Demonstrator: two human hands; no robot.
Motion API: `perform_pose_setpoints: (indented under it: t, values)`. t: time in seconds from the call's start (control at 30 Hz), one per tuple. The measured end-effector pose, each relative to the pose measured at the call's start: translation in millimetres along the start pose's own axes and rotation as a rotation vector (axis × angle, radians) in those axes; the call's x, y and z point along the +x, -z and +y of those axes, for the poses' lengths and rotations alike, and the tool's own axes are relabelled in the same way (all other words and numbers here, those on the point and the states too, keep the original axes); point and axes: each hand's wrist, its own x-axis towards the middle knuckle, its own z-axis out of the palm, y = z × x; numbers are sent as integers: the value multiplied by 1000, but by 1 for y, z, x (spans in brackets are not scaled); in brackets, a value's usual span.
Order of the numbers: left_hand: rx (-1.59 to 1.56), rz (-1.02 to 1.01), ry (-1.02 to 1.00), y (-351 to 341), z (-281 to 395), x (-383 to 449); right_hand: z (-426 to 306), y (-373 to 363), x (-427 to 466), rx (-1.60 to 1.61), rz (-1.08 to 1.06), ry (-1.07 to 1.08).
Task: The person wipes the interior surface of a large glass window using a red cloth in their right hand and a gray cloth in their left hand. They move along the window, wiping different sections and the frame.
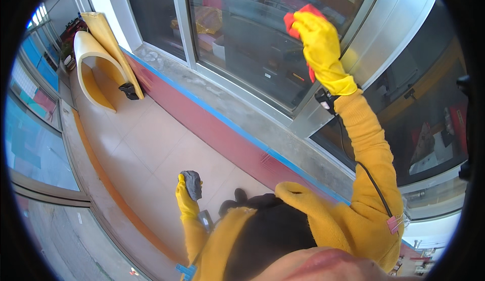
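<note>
My right hand (320, 46), in a yellow rubber glove, is raised against the window pane (250, 50) near its right frame. It grips a red cloth (310, 11), whose folds show beyond the fingers and below the palm. Low and to the left, over the floor, my left hand (185, 199) wears a matching glove. A bunched grey cloth (192, 184) is held in it. Small black devices with cords sit at both wrists. The aluminium window frame (242, 91) runs beneath the pane, and its glass shows reflections and items behind it.
A concrete sill (227, 99) lies below the window, above a blue-edged red wall (204, 118). On the tiled floor (151, 144), a curved yellow foam-like sheet (100, 53) and a tall yellow board (113, 53) lean by the wall, with a black bag (129, 91). Glazed panels (41, 141) stand left.
</note>
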Motion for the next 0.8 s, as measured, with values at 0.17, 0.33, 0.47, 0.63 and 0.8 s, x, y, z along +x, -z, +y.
perform_pose_setpoints:
  t: [0.17, 0.33, 0.47, 0.63, 0.8]
  values:
    - [-21, 7, 163, -10, 4, 69, 13, 29, 14, -87, 72, -133]
    - [28, -156, 334, -23, 14, 140, -90, -34, -88, -96, -300, -198]
    - [166, -336, 321, -16, 60, 189, -98, 4, -96, -6, -260, -365]
    - [239, -362, 321, 6, 104, 228, -22, 93, -40, -271, 227, -601]
    - [243, -433, 315, 0, 103, 243, -63, 52, -111, -599, 6, -470]
